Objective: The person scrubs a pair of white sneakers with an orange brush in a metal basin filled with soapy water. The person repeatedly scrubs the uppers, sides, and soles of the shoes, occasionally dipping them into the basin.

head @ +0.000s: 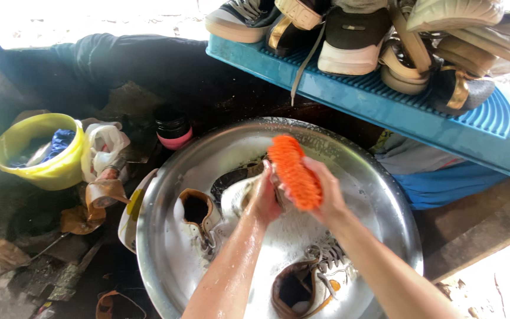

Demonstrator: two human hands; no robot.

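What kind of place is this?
Probably an outdoor shoe-washing spot: a wide metal basin of soapy water holds shoes, the right hand grips an orange scrubbing brush, and washed shoes rest on a blue ribbed plastic tray.

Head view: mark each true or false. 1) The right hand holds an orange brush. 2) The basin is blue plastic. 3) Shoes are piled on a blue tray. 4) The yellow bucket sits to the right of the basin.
1) True: the right hand grips the orange brush, with the left hand beside it.
2) False: the basin is shiny metal, holding suds and white shoes.
3) True: shoes rest on the blue tray.
4) False: the yellow bucket is to its left.
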